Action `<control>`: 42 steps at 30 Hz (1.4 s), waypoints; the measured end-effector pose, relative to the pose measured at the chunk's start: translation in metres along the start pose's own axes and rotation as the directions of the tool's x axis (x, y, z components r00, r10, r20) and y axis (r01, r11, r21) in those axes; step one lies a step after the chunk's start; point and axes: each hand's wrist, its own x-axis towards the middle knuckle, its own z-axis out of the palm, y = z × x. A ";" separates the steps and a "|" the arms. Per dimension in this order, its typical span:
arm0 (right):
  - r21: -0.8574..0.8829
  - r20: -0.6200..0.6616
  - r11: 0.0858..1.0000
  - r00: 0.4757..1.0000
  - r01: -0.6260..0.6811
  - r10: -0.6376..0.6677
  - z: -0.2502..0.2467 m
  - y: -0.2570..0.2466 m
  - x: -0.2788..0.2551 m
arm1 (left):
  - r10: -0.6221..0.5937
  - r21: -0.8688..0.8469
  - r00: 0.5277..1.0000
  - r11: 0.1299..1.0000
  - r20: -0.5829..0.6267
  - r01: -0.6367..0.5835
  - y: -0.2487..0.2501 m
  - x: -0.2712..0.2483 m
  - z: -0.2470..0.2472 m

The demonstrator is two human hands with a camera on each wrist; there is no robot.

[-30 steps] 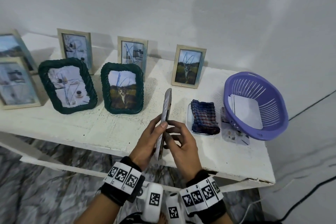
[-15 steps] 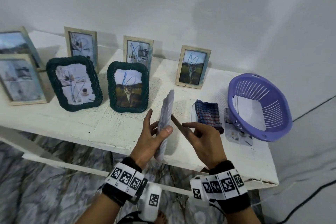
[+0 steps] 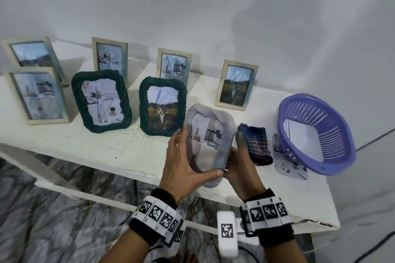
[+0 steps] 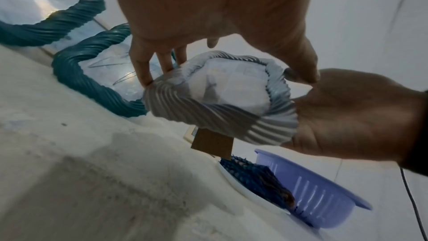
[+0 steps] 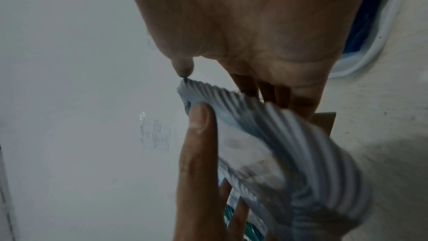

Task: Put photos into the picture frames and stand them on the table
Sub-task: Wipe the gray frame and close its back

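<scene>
Gripping grey frame (image 3: 210,134), both hands.

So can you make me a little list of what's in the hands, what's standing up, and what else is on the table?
held: grey frame with a photo inside
left hand: grips the frame's left and bottom edge
right hand: holds its right side
standing: two green frames and five pale wooden frames
also on the white table: checked cloth, purple basket with white paper in it

Wall (image 3: 192,6): plain white, softly shadowed.
Floor (image 3: 53,220): grey marbled.
Table (image 3: 74,145): white, chipped paint.
</scene>
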 end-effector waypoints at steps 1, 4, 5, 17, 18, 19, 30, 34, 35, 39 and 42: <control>0.032 0.021 0.999 1.000 0.010 -0.011 -0.001 -0.003 0.004 | 0.013 0.021 1.000 1.000 0.006 -0.013 0.001 0.000 0.000; 0.030 -0.038 1.000 0.999 -0.001 0.002 -0.010 -0.008 0.020 | 0.015 -0.012 1.000 1.000 0.017 -0.015 0.002 0.005 0.001; 0.011 -0.079 1.000 0.997 -0.021 0.022 -0.012 -0.012 0.025 | 0.016 -0.034 1.000 0.999 0.021 -0.016 0.001 0.008 0.001; -0.069 -0.246 0.997 0.969 -0.037 0.019 -0.022 -0.062 0.089 | 0.113 -0.106 0.990 0.989 0.086 -0.104 -0.014 0.056 0.004; -0.051 -0.254 0.998 0.967 -0.032 0.018 -0.022 -0.062 0.094 | 0.109 -0.100 0.990 0.990 0.086 -0.100 -0.016 0.059 0.005; -0.038 -0.265 0.999 0.964 -0.030 0.019 -0.023 -0.062 0.099 | 0.104 -0.095 0.990 0.991 0.090 -0.096 -0.017 0.062 0.006; -0.093 -0.395 0.995 0.919 -0.038 -0.002 -0.034 -0.051 0.107 | 0.081 0.019 0.983 0.996 0.165 -0.085 -0.034 0.068 0.013; -0.275 -0.416 0.960 0.906 -0.046 -0.076 -0.036 -0.050 0.097 | 0.108 0.057 0.978 0.991 0.177 -0.120 -0.039 0.065 0.010; -0.331 -0.425 0.943 0.897 -0.031 -0.120 -0.038 -0.048 0.092 | 0.116 0.068 0.979 0.989 0.165 -0.128 -0.041 0.063 0.008; -0.601 -0.446 0.797 0.804 0.057 -0.393 -0.036 -0.035 0.065 | 0.106 0.049 0.993 0.993 0.058 -0.109 -0.052 0.048 -0.008; -0.696 -0.451 0.708 0.695 0.119 -0.560 -0.027 -0.022 0.035 | 0.167 0.052 0.984 0.985 -0.065 -0.164 -0.065 0.038 -0.027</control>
